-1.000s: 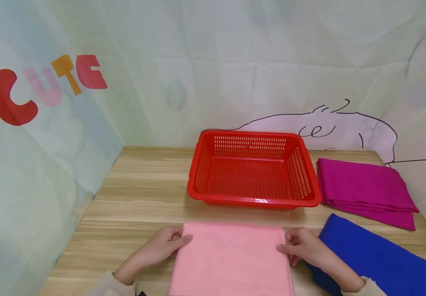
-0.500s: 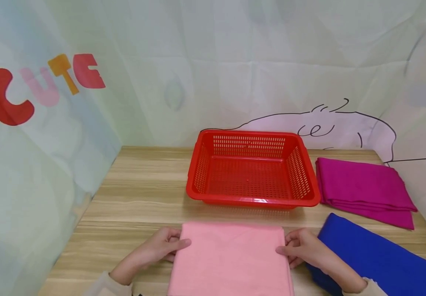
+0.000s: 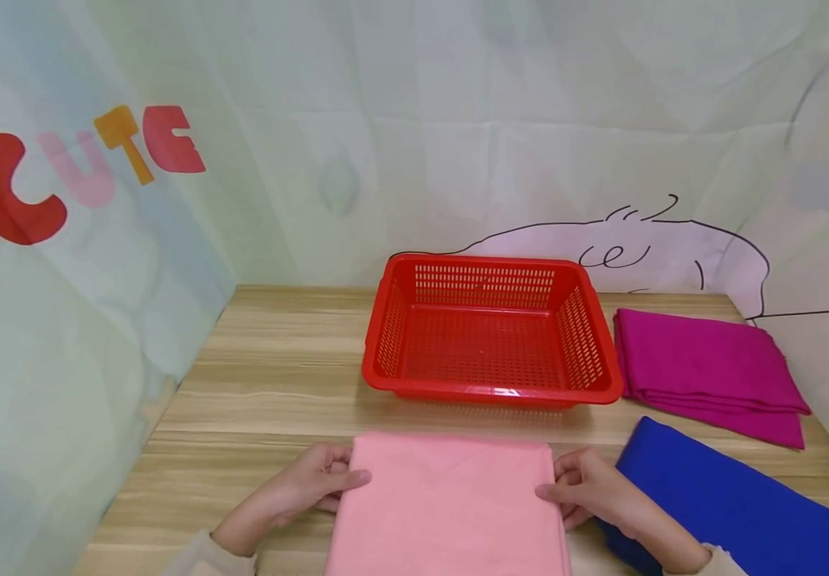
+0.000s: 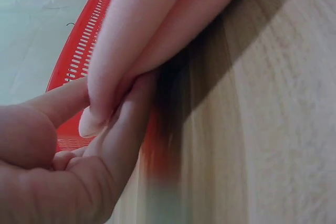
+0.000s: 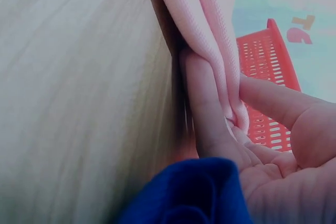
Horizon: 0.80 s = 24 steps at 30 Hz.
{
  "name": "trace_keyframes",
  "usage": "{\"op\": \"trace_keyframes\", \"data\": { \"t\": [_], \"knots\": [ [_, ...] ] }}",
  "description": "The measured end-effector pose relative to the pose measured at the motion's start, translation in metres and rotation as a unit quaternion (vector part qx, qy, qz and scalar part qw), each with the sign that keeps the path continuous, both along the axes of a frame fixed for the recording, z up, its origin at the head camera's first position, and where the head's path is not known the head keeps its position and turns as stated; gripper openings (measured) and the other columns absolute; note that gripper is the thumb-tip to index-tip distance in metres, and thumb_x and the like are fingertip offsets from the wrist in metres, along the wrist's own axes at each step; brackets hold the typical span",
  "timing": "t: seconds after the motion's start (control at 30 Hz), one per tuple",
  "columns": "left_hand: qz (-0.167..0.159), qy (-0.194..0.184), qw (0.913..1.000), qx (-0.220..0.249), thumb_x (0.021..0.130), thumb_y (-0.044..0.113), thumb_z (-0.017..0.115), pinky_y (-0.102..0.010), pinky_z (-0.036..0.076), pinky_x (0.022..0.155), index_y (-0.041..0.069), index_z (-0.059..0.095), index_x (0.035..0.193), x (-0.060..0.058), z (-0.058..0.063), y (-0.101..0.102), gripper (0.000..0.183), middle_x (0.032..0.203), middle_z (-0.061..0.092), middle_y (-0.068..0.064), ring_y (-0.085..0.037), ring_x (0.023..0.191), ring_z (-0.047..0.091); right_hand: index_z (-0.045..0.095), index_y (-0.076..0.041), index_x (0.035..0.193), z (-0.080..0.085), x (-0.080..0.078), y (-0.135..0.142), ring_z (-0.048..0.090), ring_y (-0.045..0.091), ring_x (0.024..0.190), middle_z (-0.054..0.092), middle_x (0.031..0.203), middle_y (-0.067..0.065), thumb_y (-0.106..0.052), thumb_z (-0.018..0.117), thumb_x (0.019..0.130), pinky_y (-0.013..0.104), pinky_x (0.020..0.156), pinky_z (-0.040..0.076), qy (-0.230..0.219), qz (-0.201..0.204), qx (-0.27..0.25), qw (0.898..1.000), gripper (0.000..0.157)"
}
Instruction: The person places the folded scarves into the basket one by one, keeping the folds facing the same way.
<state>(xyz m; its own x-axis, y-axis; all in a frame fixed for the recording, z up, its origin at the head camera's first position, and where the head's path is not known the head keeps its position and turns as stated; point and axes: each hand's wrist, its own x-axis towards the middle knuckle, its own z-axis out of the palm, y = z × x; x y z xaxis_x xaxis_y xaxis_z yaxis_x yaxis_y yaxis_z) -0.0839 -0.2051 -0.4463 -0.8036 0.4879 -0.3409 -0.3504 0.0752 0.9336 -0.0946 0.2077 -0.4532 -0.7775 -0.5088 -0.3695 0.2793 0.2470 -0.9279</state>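
Observation:
A folded pink cloth (image 3: 450, 504) lies in front of me at the near side of the table, its lower part cut off by the head view's edge. My left hand (image 3: 311, 482) pinches its far left corner, thumb on top and fingers beneath. At the far right corner my right hand (image 3: 598, 490) grips it the same way. Both wrist views show the layered pink fabric (image 4: 142, 35) between thumb and fingers, with fingers tucked under the folds. Just beyond the cloth stands a red plastic basket (image 3: 494, 394) with nothing in it.
A folded blue cloth (image 3: 738, 504) lies right beside my right hand and wrist. Behind it, a folded magenta cloth (image 3: 710, 360) sits at the table's right, next to the basket. Wood-grain table (image 3: 263, 376) shows on the left. A printed curtain (image 3: 299, 160) hangs behind.
Almost nothing differs. Both hands keep their hold on the pink cloth's corners, and the view has shifted very slightly.

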Motion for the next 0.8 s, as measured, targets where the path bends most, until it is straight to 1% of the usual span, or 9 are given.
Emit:
{"op": "trace_keyframes", "data": {
  "t": [0.17,0.27,0.4,0.53,0.7,0.8],
  "knots": [
    [0.001,0.001,1.0000,0.006,0.099,0.004,0.060,-0.042,0.059,0.076,-0.023,0.049,0.123,0.0010,0.0000,-0.0002,0.038,0.104,0.070,-0.026,-0.023,0.085,0.072,0.060,-0.002,0.083,-0.0013,0.0014,-0.0003,0.065,0.012,0.059,0.064,0.069,0.005,-0.011,0.071,0.093,0.031,0.055,0.059,-0.003,-0.007,-0.002,1.000,0.018],
    [0.006,-0.002,1.0000,0.004,0.098,0.004,0.062,-0.041,0.059,0.076,-0.023,0.049,0.123,0.0014,0.0003,-0.0004,0.039,0.104,0.070,-0.027,-0.024,0.086,0.072,0.059,-0.001,0.084,-0.0024,0.0022,-0.0007,0.065,0.013,0.059,0.065,0.070,0.005,-0.009,0.070,0.094,0.032,0.055,0.060,-0.003,-0.009,-0.007,1.000,0.016],
    [0.014,-0.005,0.9999,-0.001,0.096,0.004,0.064,-0.041,0.060,0.076,-0.022,0.050,0.123,0.0024,0.0004,-0.0010,0.039,0.102,0.071,-0.025,-0.022,0.085,0.072,0.060,0.002,0.086,-0.0034,0.0027,-0.0009,0.066,0.013,0.059,0.065,0.071,0.006,-0.007,0.069,0.094,0.032,0.056,0.060,-0.003,-0.010,-0.016,1.000,0.014],
    [0.021,-0.003,0.9998,-0.001,0.095,0.003,0.066,-0.040,0.060,0.075,-0.022,0.052,0.121,0.0030,0.0004,-0.0007,0.038,0.100,0.071,-0.024,-0.021,0.084,0.072,0.062,0.004,0.088,-0.0036,0.0028,-0.0001,0.066,0.012,0.058,0.066,0.072,0.006,-0.006,0.069,0.093,0.030,0.056,0.059,-0.004,-0.013,-0.022,1.000,0.013],
    [0.029,-0.002,0.9996,-0.002,0.094,0.001,0.066,-0.039,0.060,0.075,-0.022,0.053,0.120,0.0027,0.0014,0.0003,0.037,0.099,0.071,-0.024,-0.021,0.083,0.072,0.062,0.004,0.088,-0.0035,0.0021,0.0022,0.065,0.010,0.059,0.067,0.072,0.005,-0.004,0.070,0.092,0.026,0.056,0.059,-0.010,-0.020,-0.030,0.999,0.012],
    [0.030,0.002,0.9995,-0.005,0.094,0.000,0.066,-0.039,0.060,0.074,-0.022,0.054,0.119,0.0018,0.0022,0.0009,0.035,0.099,0.071,-0.025,-0.021,0.082,0.072,0.063,0.004,0.089,-0.0040,0.0014,0.0042,0.066,0.010,0.060,0.069,0.073,0.005,-0.003,0.070,0.092,0.026,0.057,0.059,-0.017,-0.022,-0.038,0.999,0.010]
  ]
}}
